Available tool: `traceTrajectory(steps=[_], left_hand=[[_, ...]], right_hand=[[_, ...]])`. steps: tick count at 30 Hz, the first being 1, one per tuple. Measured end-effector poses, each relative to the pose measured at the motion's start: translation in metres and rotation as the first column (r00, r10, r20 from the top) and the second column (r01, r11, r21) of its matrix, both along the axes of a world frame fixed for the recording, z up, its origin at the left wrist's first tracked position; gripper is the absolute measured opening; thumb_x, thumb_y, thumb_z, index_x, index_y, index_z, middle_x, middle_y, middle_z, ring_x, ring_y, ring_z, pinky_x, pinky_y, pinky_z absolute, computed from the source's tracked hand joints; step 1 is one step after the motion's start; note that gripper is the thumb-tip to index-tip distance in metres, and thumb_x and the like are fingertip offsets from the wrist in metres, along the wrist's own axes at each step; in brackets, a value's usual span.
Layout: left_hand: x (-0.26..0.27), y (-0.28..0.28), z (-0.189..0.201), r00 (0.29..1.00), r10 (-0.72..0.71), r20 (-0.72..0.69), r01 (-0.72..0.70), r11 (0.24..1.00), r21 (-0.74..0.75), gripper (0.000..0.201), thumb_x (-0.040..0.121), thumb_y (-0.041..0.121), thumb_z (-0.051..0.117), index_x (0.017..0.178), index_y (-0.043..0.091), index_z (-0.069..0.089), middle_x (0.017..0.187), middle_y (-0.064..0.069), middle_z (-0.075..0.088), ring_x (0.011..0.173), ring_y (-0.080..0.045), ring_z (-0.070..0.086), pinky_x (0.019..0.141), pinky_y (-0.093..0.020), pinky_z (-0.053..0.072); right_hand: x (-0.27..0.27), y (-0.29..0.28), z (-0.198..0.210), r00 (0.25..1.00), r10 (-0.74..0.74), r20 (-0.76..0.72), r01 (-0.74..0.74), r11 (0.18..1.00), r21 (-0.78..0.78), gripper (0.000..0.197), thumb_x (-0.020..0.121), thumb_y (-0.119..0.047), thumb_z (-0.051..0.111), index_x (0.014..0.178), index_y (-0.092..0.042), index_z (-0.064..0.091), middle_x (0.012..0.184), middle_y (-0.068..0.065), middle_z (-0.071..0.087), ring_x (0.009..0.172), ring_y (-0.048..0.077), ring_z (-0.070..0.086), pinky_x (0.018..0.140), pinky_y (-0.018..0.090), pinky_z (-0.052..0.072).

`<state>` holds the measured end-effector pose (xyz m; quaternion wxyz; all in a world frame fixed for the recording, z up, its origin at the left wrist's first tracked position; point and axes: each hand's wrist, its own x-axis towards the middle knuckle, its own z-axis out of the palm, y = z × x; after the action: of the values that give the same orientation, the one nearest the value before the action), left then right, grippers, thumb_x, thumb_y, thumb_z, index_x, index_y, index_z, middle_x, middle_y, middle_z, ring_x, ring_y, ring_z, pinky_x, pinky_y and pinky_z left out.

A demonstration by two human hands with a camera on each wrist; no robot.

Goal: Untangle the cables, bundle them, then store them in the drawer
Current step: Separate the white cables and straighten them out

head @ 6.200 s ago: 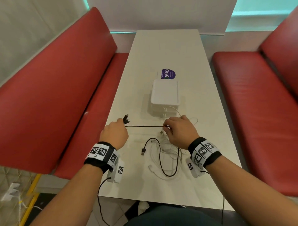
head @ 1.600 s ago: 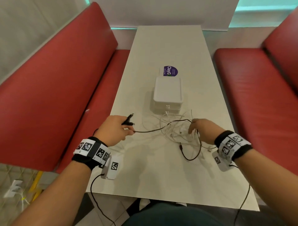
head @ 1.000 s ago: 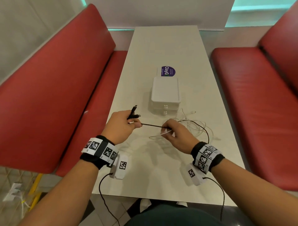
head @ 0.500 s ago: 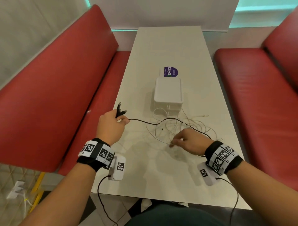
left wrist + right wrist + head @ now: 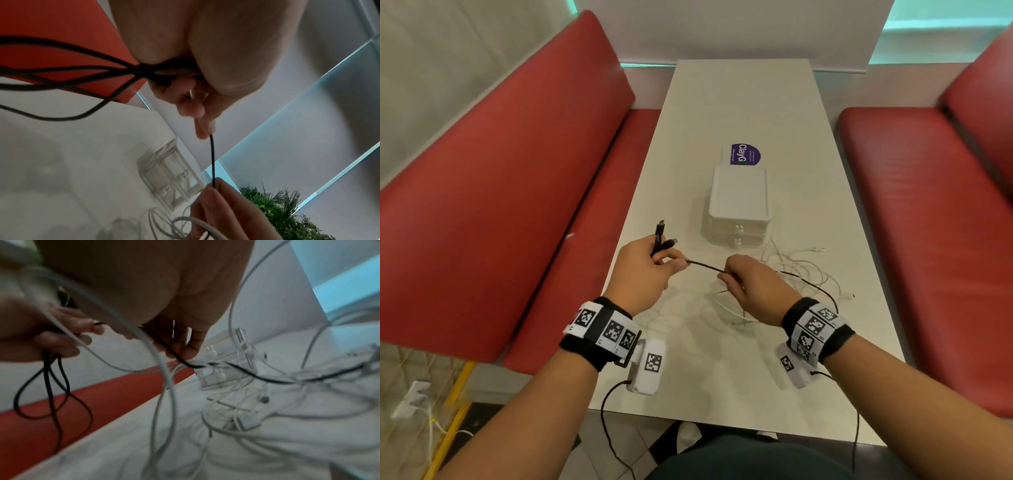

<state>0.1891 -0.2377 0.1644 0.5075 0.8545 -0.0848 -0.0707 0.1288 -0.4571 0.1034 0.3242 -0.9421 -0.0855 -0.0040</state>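
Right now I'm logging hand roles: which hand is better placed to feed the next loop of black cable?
Right hand: it pinches the black cable beside the tangle. The left hand is full of loops.

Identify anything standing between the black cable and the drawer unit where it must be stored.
The black cable, held taut between left hand and right hand, trails back through the white cables heaped in front of the drawer unit. Both drawers look closed.
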Motion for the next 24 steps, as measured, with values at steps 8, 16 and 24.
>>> traceTrajectory(steps=[8, 16, 24], left_hand=[[-0.008, 0.004, -0.016, 0.990, 0.124, 0.072, -0.132, 0.984, 0.122, 0.020, 0.087, 0.005, 0.070, 0.075, -0.001, 0.056, 0.078, 0.013, 0.065, 0.067, 0.010, 0.058, 0.057, -0.004, 0.040], [0.003, 0.017, -0.021, 0.989, 0.145, -0.040, -0.138, 0.980, 0.145, 0.027, 0.086, 0.008, 0.065, 0.070, 0.010, 0.044, 0.080, -0.007, 0.065, 0.062, -0.017, 0.047, 0.061, -0.031, 0.038], [0.017, 0.038, -0.027, 0.978, 0.210, 0.005, -0.208, 0.963, 0.172, 0.015, 0.088, 0.004, 0.062, 0.079, -0.003, 0.052, 0.082, -0.009, 0.066, 0.062, -0.014, 0.049, 0.055, -0.026, 0.037]], right_hand=[[0.014, -0.033, -0.007, 0.997, -0.061, 0.047, 0.073, 0.944, -0.323, 0.029, 0.105, -0.043, 0.041, 0.086, -0.022, 0.047, 0.074, -0.009, 0.055, 0.071, 0.023, 0.049, 0.075, 0.036, 0.034], [0.015, -0.022, 0.002, 0.976, -0.218, 0.001, 0.213, 0.953, -0.215, 0.016, 0.103, -0.028, 0.046, 0.094, -0.015, 0.049, 0.088, 0.004, 0.058, 0.085, 0.028, 0.047, 0.072, 0.037, 0.034], [0.011, -0.031, 0.010, 0.957, -0.251, -0.142, 0.252, 0.968, -0.015, 0.028, 0.101, -0.036, 0.057, 0.078, -0.019, 0.056, 0.064, -0.003, 0.057, 0.066, 0.018, 0.054, 0.062, 0.031, 0.037]])
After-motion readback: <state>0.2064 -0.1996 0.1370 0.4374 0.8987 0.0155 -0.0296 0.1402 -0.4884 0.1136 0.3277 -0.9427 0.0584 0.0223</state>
